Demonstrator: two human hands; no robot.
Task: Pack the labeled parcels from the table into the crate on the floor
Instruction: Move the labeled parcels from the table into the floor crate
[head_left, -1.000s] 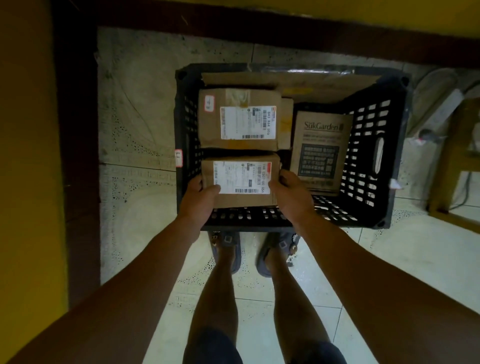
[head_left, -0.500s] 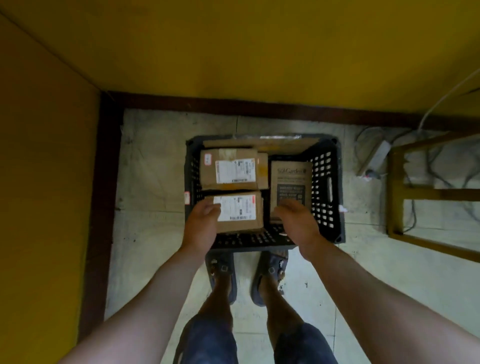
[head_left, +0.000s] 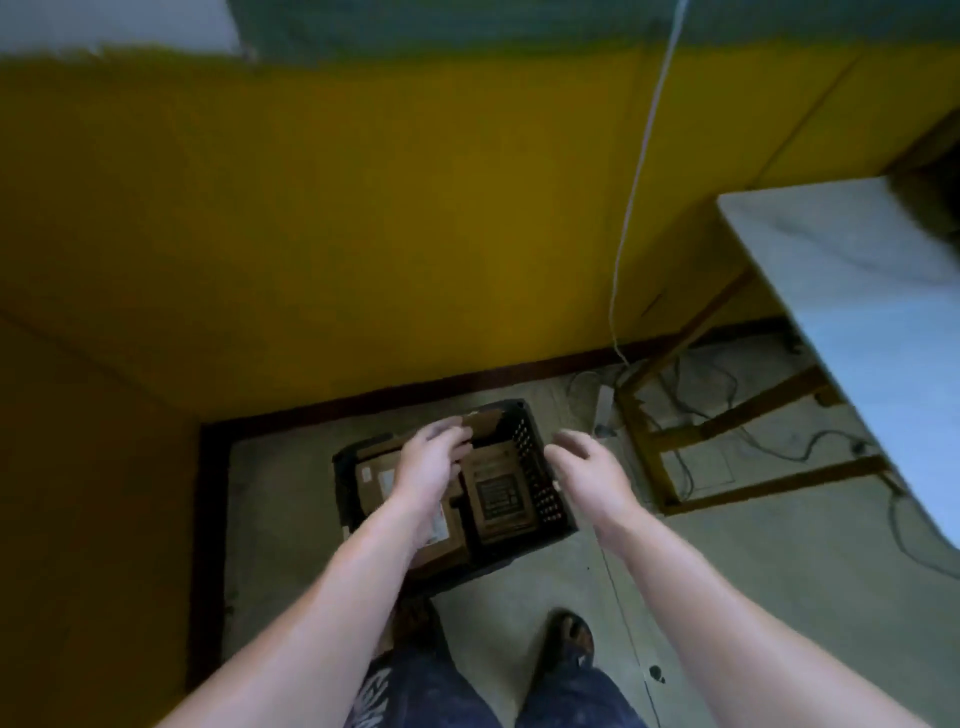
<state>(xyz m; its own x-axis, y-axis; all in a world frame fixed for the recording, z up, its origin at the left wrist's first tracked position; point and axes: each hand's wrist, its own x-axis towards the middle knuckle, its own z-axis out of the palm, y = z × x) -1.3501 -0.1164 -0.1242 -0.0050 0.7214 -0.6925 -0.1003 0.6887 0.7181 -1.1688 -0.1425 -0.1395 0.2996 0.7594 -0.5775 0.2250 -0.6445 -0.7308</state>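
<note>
A black plastic crate (head_left: 543, 488) stands on the floor in the corner, well below me. Brown cardboard parcels lie inside it: one with a dark printed panel (head_left: 500, 493) on the right, and labeled ones (head_left: 375, 475) on the left, partly hidden by my left arm. My left hand (head_left: 431, 462) hovers high above the crate's left half, fingers loosely spread, holding nothing. Just right of the crate's right wall, my right hand (head_left: 584, 467) is raised too, open and holding nothing.
Yellow walls (head_left: 363, 234) with a dark skirting close the corner behind and to the left. A white-topped table (head_left: 841, 291) on a wooden frame (head_left: 649, 447) stands at right, with cables and a power strip (head_left: 602, 402) under it. My feet (head_left: 569, 642) stand just before the crate.
Both hands have let go of the front labeled parcel, which stays in the crate, and have risen. The view has lifted and turned right, bringing the table into sight.
</note>
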